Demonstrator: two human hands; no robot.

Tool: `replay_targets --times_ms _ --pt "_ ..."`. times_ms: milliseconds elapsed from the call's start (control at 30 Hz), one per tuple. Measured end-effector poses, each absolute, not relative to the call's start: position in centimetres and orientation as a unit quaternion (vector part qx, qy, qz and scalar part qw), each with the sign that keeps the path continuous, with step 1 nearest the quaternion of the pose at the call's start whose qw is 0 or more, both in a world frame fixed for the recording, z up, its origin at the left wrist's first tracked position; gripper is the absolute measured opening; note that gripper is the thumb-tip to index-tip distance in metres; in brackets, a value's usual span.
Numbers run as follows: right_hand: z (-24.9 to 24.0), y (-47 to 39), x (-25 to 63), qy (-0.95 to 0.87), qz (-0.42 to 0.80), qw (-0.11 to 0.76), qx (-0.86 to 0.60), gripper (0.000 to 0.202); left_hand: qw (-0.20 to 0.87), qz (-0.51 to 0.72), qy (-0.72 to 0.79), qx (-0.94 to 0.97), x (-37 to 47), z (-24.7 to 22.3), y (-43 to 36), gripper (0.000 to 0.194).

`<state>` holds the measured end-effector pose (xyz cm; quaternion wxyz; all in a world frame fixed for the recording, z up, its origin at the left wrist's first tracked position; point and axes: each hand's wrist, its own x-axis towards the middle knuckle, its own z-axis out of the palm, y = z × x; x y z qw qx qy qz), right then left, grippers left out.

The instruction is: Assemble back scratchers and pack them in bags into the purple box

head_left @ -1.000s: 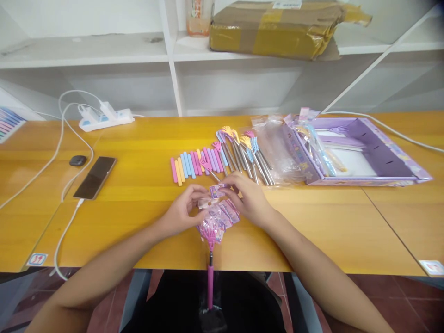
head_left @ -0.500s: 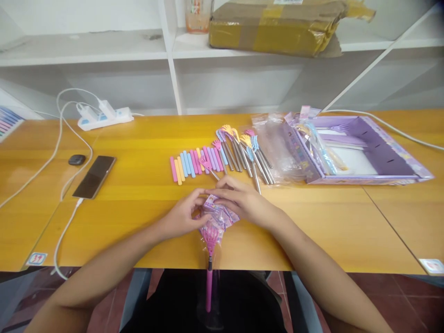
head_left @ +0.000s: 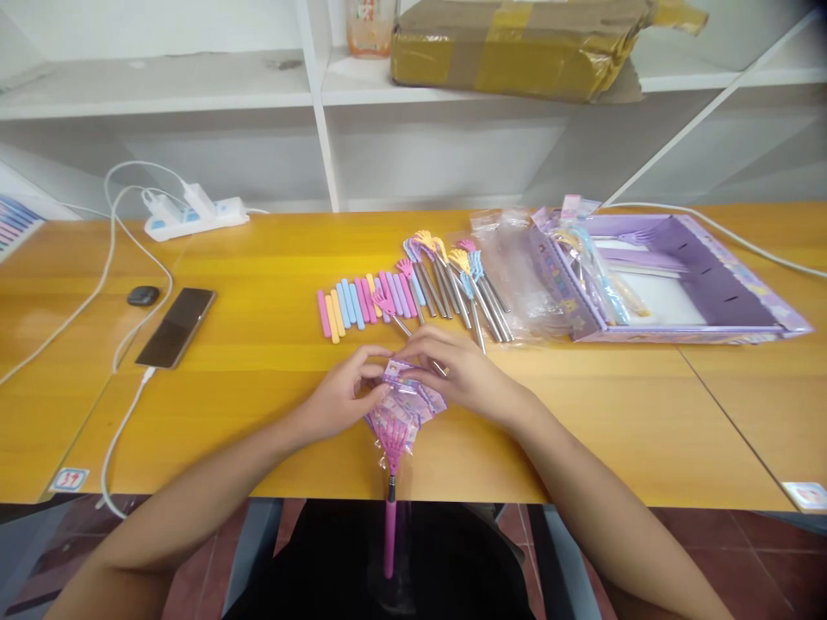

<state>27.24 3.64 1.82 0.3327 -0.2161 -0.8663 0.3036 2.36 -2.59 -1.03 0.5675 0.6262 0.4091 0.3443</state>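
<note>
Both of my hands meet over a small purple printed card (head_left: 399, 372) at the table's front. My left hand (head_left: 342, 396) pinches the card's left side, and my right hand (head_left: 458, 375) has its fingers closed on the right side. Below them a pink hand-shaped scratcher (head_left: 390, 508) in a clear bag hangs past the table edge, its head up. More printed cards (head_left: 432, 403) lie under my right hand. Just beyond my hands are coloured handle sleeves (head_left: 351, 305) in a row and several scratchers with metal rods (head_left: 452, 284).
A purple open box (head_left: 711, 267) with bagged scratchers stands at the right, clear bags (head_left: 513, 275) beside it. At the left are a phone (head_left: 176, 328), a black case (head_left: 143, 296), a power strip (head_left: 197, 220) and white cables. A taped carton (head_left: 504, 53) rests on the shelf.
My fingers have shifted slightly on the card, and more of its upper part shows. A metal rod's end now shows by my right fingers.
</note>
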Motion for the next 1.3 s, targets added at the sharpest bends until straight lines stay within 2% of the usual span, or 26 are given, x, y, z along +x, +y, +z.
replay_targets --times_ms 167,333,467,733,933,1300 --pt "2.3 3.2 27.2 -0.869 0.338 0.296 -0.209 0.027 0.557 0.351 0.414 0.628 2.3 -0.9 -2.6 0.044" --pt "1.8 3.4 27.1 -0.823 0.364 0.338 -0.276 0.022 0.565 0.367 0.379 0.634 2.3 -0.6 -2.5 0.044" --pt "1.4 3.7 26.9 -0.78 0.431 0.344 -0.296 0.013 0.539 0.373 0.367 0.661 2.2 -0.8 -2.3 0.04" --pt "1.7 3.9 27.0 -0.717 0.522 0.348 -0.304 0.016 0.5 0.35 0.387 0.691 2.3 -0.7 -2.4 0.046" --pt "1.2 4.0 27.0 -0.692 0.57 0.335 -0.291 0.02 0.488 0.338 0.395 0.701 2.2 -0.4 -2.2 0.041" --pt "1.0 4.4 26.9 -0.601 0.663 0.334 -0.295 0.034 0.596 0.383 0.354 0.61 2.2 -1.2 -2.3 0.041"
